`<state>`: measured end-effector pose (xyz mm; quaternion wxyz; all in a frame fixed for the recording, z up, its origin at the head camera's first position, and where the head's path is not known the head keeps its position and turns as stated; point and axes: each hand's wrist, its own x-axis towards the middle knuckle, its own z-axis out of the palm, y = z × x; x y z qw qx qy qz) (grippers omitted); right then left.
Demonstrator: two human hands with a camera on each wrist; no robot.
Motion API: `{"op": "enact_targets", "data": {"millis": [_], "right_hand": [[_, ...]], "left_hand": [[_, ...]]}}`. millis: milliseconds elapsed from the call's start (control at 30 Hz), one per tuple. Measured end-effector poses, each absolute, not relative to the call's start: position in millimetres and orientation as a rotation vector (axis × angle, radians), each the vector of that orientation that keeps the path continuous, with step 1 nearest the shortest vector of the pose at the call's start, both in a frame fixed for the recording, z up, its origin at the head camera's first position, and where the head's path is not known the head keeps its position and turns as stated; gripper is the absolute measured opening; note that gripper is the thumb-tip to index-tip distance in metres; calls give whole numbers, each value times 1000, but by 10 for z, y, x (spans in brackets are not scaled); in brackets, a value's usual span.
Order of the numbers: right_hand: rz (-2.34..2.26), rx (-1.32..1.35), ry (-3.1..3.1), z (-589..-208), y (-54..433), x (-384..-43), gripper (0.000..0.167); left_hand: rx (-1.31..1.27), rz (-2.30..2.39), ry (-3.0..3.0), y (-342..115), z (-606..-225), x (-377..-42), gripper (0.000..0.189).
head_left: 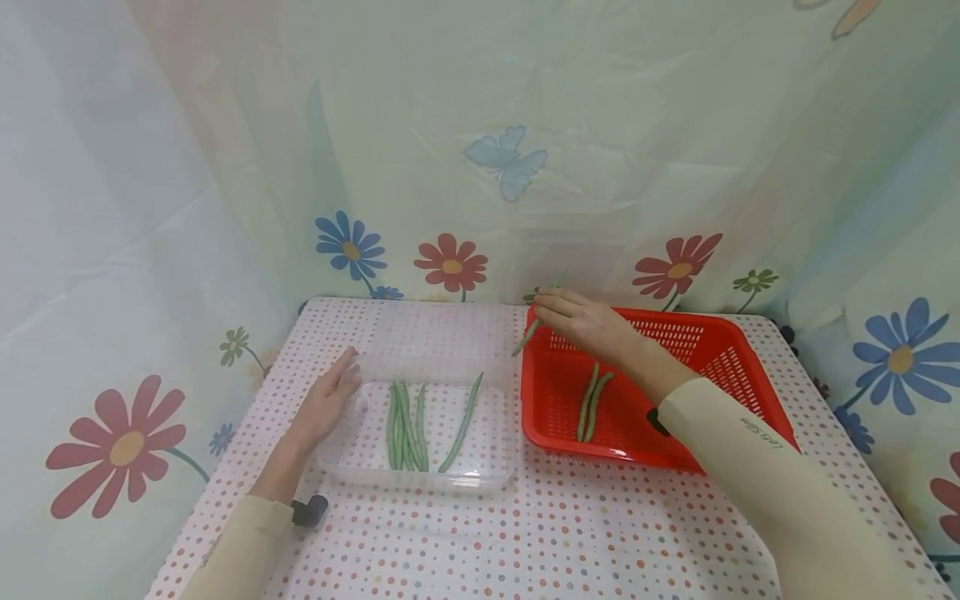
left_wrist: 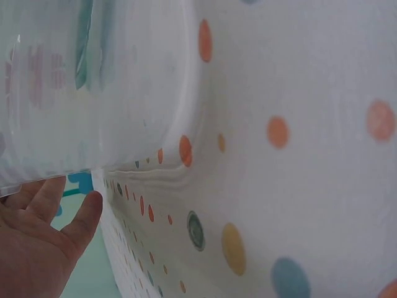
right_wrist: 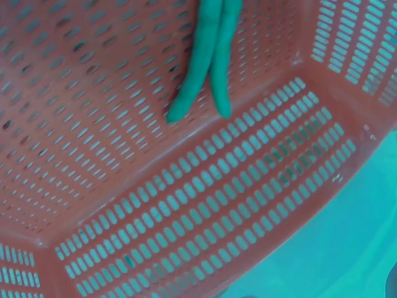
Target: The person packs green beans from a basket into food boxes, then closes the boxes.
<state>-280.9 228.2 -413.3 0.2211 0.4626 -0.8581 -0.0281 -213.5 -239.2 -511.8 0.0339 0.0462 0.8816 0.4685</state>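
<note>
A green bean [head_left: 528,337] is pinched in my right hand [head_left: 583,323], above the left rim of the red basket [head_left: 750,358]. Two more beans [head_left: 590,405] lie side by side on the basket floor; the right wrist view shows this pair [right_wrist: 208,56] close up. To the left stands a clear plastic container [head_left: 483,479] with several beans [head_left: 405,429] grouped near its middle and a single bean [head_left: 462,423] slanting at the right. My left hand [head_left: 327,402] is at the container's left side, fingers extended; whether it touches the wall I cannot tell.
A dotted cloth covers the table [head_left: 450,550]. A translucent flap [head_left: 450,333], seemingly the container's lid, lies behind it. The basket stands just right of the container. A flower-printed curtain [head_left: 420,150] hangs behind the table and at both sides.
</note>
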Motion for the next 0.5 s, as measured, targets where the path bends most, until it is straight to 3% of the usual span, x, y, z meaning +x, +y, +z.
{"op": "enact_targets", "data": {"millis": [300, 500], "right_hand": [[-117, 1383, -2426, -4098, 1936, -2675, 67], [-78, 1493, -2423, -4078, 1692, -2594, 58]], "left_hand": [[147, 1465, 2704, -2398, -5145, -2135, 59], [152, 1471, 2703, -2396, -5128, -2137, 59]]}}
